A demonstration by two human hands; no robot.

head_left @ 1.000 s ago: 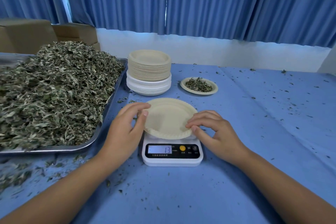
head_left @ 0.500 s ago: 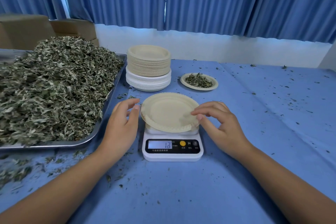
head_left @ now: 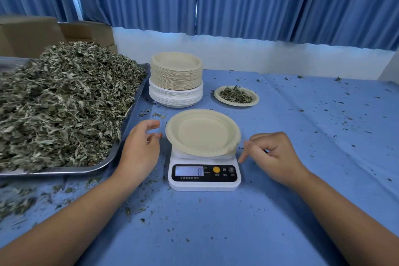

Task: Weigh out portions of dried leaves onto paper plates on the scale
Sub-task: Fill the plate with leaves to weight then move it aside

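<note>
An empty beige paper plate [head_left: 203, 131] lies on the white kitchen scale [head_left: 204, 174], whose display reads 8. My left hand [head_left: 140, 147] hovers just left of the plate, fingers loosely curved, holding nothing. My right hand [head_left: 272, 153] rests to the right of the scale with relaxed fingers, the forefinger pointing down near the scale's corner, apart from the plate. A big heap of dried leaves [head_left: 60, 101] fills the metal tray [head_left: 131, 110] at the left. One paper plate with a leaf portion [head_left: 236, 95] sits behind the scale.
A tall stack of beige and white paper plates [head_left: 176, 80] stands behind the scale. Leaf crumbs are scattered over the blue tablecloth [head_left: 313, 136]. Cardboard boxes [head_left: 28, 34] sit behind the tray, blue curtains beyond.
Both hands have let go of the plate and drawn outward, away from its rim. The scale reading has dropped from 13 to 8.
</note>
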